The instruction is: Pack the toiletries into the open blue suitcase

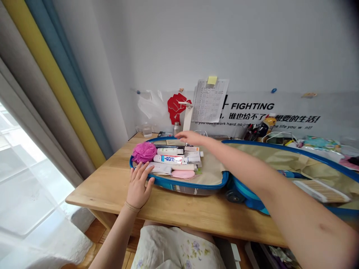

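Observation:
An open blue suitcase (pixel 193 184) lies on the wooden desk (pixel 112 179). Its left half holds a pink bath pouf (pixel 144 152), white toothpaste tubes (pixel 169 159), a pink soap-like bar (pixel 183 174) and other small toiletries. My left hand (pixel 138 185) rests flat on the desk with spread fingers touching the suitcase's near-left rim. My right hand (pixel 188 137) reaches across to the far edge of the left half, palm down, fingers extended over the toiletries; I see nothing in it.
The suitcase's right half (pixel 294 160) holds a box of cotton swabs (pixel 319 189). Bottles, pens and cables (pixel 263 130) line the wall under a paper sheet (pixel 209 100) and lettering. Curtains (pixel 50 93) and a window are at the left.

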